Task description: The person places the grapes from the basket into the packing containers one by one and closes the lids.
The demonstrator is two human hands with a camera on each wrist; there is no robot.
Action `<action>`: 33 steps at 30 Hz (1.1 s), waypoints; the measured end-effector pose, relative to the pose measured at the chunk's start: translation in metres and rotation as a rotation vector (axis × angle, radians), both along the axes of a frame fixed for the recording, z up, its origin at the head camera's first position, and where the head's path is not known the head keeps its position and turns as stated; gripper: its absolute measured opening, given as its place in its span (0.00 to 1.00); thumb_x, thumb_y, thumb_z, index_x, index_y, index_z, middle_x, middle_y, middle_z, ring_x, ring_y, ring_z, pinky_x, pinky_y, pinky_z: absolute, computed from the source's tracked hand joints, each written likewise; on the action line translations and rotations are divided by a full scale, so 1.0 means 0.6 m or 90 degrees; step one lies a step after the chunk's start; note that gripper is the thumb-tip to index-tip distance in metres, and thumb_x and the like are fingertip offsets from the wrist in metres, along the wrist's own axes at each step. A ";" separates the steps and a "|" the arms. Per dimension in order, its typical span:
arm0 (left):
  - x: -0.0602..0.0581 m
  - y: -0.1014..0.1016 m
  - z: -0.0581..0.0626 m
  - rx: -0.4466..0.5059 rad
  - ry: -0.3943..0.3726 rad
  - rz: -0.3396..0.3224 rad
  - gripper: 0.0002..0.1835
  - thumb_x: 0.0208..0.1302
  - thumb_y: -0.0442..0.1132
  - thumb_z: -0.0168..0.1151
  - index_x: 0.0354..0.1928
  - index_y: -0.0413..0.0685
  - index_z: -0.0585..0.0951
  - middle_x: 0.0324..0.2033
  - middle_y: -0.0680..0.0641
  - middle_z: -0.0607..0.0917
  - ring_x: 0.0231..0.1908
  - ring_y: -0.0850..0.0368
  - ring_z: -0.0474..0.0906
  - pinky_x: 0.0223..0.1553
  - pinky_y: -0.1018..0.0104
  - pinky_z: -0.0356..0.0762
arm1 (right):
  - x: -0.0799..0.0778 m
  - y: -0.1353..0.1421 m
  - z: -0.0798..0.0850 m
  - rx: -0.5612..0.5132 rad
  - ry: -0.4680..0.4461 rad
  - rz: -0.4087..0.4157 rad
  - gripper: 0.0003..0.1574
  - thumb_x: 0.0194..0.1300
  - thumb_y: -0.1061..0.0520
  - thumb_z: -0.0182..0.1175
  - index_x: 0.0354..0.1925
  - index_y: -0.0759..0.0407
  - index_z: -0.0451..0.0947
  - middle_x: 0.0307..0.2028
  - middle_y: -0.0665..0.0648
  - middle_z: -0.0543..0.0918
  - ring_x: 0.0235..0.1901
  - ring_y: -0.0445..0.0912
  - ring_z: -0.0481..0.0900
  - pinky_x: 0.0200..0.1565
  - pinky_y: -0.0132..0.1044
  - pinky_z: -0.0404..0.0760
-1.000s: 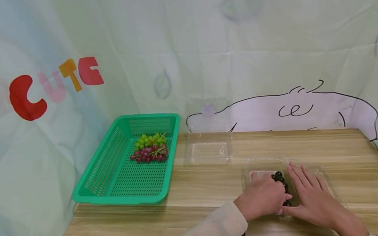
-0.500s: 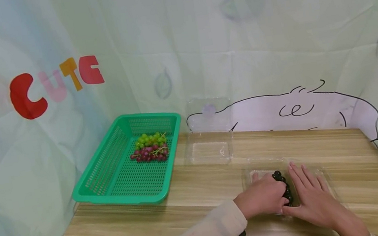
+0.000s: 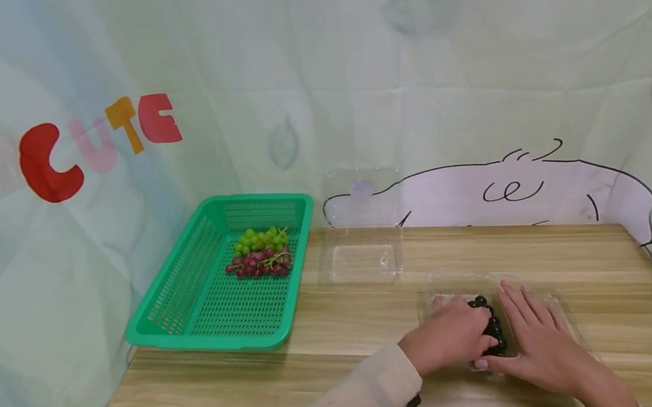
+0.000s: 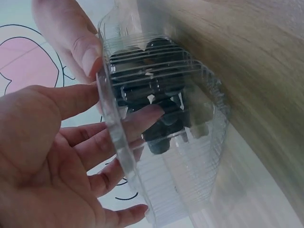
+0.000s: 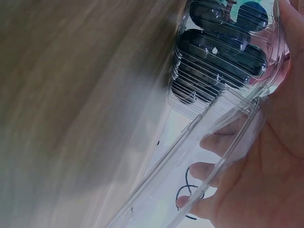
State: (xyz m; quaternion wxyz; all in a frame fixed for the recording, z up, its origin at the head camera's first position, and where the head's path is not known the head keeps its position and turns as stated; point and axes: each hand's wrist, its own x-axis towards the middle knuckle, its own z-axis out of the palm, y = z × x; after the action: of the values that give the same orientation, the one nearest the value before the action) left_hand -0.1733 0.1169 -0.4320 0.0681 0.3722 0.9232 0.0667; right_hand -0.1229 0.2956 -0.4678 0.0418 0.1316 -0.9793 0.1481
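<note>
Dark grapes (image 3: 496, 333) lie in the base of an open clear clamshell box (image 4: 216, 123), seen through its ribbed wall in both wrist views. My left hand (image 3: 449, 335) reaches over the base from the left. One of its fingers extends to the grapes in the left wrist view, while the others spread along the rim. Flat over the clamshell's opened lid (image 5: 173, 192) rests my right hand (image 3: 543, 343), its fingers straight. The right thumb lies across the near rim of the base. Part of the grape bunch is hidden by the left hand in the head view.
A green basket (image 3: 295, 333) at the left holds green grapes (image 3: 259, 240) and red grapes (image 3: 259, 264). Another clear clamshell (image 3: 363, 261) stands open at the back, its lid upright by the printed curtain (image 3: 445, 106). The wooden table (image 3: 217, 406) lies beneath.
My left hand shifts slightly right over the grapes, then back left, showing more of the bunch. The right thumb tip slides a little left; the rest of that hand stays in place.
</note>
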 end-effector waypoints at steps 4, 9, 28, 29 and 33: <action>-0.001 -0.008 0.003 -0.009 0.007 0.002 0.18 0.71 0.60 0.59 0.55 0.65 0.83 0.46 0.62 0.86 0.50 0.62 0.77 0.61 0.50 0.71 | -0.001 -0.001 0.000 -0.003 -0.017 -0.004 0.78 0.54 0.21 0.65 0.81 0.62 0.40 0.79 0.66 0.49 0.76 0.69 0.46 0.65 0.77 0.50; -0.005 -0.019 0.001 0.003 0.014 -0.008 0.18 0.72 0.59 0.59 0.57 0.64 0.82 0.52 0.61 0.85 0.52 0.61 0.77 0.62 0.49 0.70 | -0.001 -0.001 -0.002 -0.001 -0.017 -0.003 0.77 0.55 0.22 0.65 0.81 0.60 0.39 0.79 0.66 0.49 0.76 0.69 0.46 0.66 0.77 0.49; -0.017 -0.066 0.017 0.054 0.054 -0.009 0.24 0.69 0.62 0.61 0.64 0.66 0.80 0.59 0.64 0.82 0.59 0.55 0.74 0.68 0.40 0.65 | 0.000 0.000 -0.002 0.001 -0.008 0.004 0.77 0.56 0.23 0.64 0.81 0.62 0.39 0.79 0.67 0.48 0.76 0.70 0.46 0.66 0.77 0.48; -0.017 -0.068 0.018 0.054 0.056 -0.009 0.25 0.69 0.62 0.60 0.64 0.66 0.80 0.60 0.63 0.82 0.60 0.55 0.74 0.68 0.40 0.65 | 0.000 0.000 -0.002 0.001 -0.010 0.003 0.77 0.56 0.23 0.65 0.81 0.62 0.39 0.79 0.67 0.48 0.76 0.70 0.46 0.66 0.77 0.48; -0.017 -0.078 0.021 0.056 0.071 -0.006 0.26 0.69 0.64 0.60 0.64 0.65 0.80 0.63 0.59 0.80 0.61 0.55 0.73 0.67 0.41 0.66 | -0.001 0.000 -0.001 0.008 -0.012 0.000 0.76 0.56 0.23 0.65 0.81 0.62 0.40 0.79 0.67 0.49 0.76 0.70 0.47 0.66 0.77 0.49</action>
State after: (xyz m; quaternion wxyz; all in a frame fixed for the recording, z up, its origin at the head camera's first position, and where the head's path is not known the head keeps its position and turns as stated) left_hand -0.1833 0.0702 -0.4196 0.0007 0.3825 0.9199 0.0863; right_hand -0.1233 0.2953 -0.4685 0.0315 0.1303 -0.9806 0.1434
